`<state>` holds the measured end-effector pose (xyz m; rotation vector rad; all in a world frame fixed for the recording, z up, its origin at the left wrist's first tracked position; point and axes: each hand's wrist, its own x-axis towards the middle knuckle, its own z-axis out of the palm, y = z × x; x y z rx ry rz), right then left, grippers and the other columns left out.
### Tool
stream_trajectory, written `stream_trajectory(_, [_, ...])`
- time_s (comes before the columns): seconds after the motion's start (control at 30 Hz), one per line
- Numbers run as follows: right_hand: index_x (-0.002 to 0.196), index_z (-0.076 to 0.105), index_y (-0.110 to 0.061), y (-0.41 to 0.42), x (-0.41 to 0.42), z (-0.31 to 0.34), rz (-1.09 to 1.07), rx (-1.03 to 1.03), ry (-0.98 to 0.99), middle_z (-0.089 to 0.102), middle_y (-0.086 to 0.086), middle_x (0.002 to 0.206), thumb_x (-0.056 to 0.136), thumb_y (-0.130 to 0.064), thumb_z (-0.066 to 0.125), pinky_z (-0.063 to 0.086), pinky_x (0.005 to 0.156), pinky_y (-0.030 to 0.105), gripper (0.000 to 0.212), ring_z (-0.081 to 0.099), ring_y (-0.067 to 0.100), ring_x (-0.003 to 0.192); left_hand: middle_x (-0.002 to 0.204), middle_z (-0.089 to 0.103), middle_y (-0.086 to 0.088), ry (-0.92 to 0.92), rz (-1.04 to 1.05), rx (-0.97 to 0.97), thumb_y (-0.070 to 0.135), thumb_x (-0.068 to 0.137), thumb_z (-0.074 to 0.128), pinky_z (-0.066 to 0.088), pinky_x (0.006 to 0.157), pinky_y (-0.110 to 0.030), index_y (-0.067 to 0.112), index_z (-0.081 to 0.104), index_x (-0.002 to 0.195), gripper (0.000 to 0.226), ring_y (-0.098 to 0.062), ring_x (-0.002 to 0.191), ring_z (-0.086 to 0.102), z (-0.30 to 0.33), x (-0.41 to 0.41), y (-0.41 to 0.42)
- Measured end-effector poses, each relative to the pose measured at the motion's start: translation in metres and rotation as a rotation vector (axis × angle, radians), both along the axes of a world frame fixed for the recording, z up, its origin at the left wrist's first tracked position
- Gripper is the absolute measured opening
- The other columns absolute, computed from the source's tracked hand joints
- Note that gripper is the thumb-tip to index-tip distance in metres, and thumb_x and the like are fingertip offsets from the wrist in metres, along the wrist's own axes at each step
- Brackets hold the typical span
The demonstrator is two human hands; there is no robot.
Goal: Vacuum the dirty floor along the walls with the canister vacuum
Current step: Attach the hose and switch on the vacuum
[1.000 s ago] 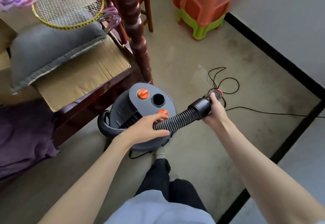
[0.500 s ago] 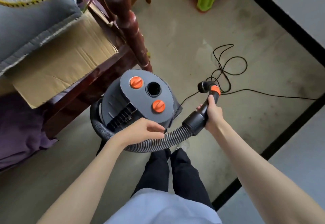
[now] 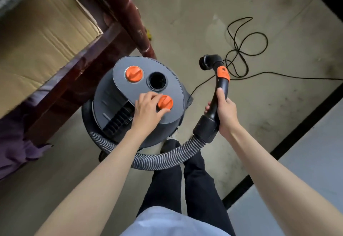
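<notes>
A dark grey canister vacuum (image 3: 118,94) stands on the floor in front of me, with two orange knobs and an open round port (image 3: 157,81) on its lid. My left hand (image 3: 148,108) rests on the lid, its fingers and thumb around the nearer orange knob (image 3: 165,102). My right hand (image 3: 225,111) grips the black hose handle (image 3: 220,89), which points away from me and ends in a small round brush nozzle (image 3: 206,63). The ribbed grey hose (image 3: 167,157) curves from the handle around the canister's near side.
A dark red wooden bed frame with a turned post (image 3: 130,18) stands left of the canister, with cardboard (image 3: 42,31) on it. The black power cord (image 3: 243,50) lies looped on the stained floor. A black baseboard (image 3: 289,141) runs along the pale wall at right. My legs stand below.
My left hand let go of the hose and moved onto the canister lid at the nearer orange knob. My right hand swung the handle upright. The view tilted down.
</notes>
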<state>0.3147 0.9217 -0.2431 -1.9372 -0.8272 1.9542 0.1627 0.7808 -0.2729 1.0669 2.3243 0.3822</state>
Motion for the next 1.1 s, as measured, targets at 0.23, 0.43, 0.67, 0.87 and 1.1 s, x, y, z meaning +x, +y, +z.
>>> stream_trajectory(0.23, [0.085,0.045,-0.012,0.001,0.004,0.005,-0.006,-0.012,0.003,0.051,0.006,0.065,0.1,-0.032,0.051,0.047,0.049,0.026,0.025,0.049,0.016,0.049,0.121,0.056,-0.007,0.031,-0.138,-0.014,0.017,0.087,0.063,0.026,0.091,-0.033,0.006,0.062,0.12,0.034,-0.028,0.115,0.042,-0.003,-0.012,0.01])
stream_trajectory(0.43, [0.085,0.044,-0.012,0.002,0.0,0.014,0.013,0.004,0.018,0.05,0.006,0.066,0.1,-0.032,0.051,0.046,0.05,0.026,0.025,0.049,0.016,0.049,0.128,0.053,-0.001,0.018,-0.241,-0.03,0.019,0.092,0.058,0.025,0.093,-0.032,0.015,0.057,0.128,0.036,-0.023,0.119,0.039,-0.001,-0.022,0.011])
stream_trajectory(0.67, [0.089,0.044,-0.011,0.004,-0.013,0.027,-0.027,-0.018,0.024,0.05,0.006,0.065,0.099,-0.034,0.053,0.048,0.048,0.025,0.026,0.05,0.016,0.049,0.136,0.049,-0.003,0.014,0.159,-0.073,0.016,0.093,0.055,0.024,0.103,-0.042,0.017,0.052,0.134,0.04,-0.026,0.128,0.034,0.024,-0.038,-0.027])
stream_trajectory(0.87, [0.089,0.049,-0.004,0.019,-0.038,0.058,-0.269,-0.06,0.029,0.05,0.006,0.066,0.099,-0.036,0.052,0.048,0.044,0.019,0.033,0.052,0.013,0.041,0.145,0.032,-0.018,-0.091,1.036,-0.366,0.019,0.083,0.067,0.029,0.107,-0.048,0.006,0.038,0.139,0.064,-0.037,0.131,0.032,0.043,-0.056,-0.1])
stream_trajectory(1.1, [0.078,0.049,-0.011,0.024,-0.056,0.086,-0.294,-0.013,0.067,0.05,-0.001,0.053,0.094,-0.038,0.055,0.044,0.049,0.019,0.032,0.05,0.013,0.04,0.134,0.051,-0.019,-0.876,1.704,0.122,0.01,0.088,0.065,0.05,0.082,-0.038,0.002,0.048,0.132,0.048,-0.034,0.117,0.054,0.048,-0.077,-0.11])
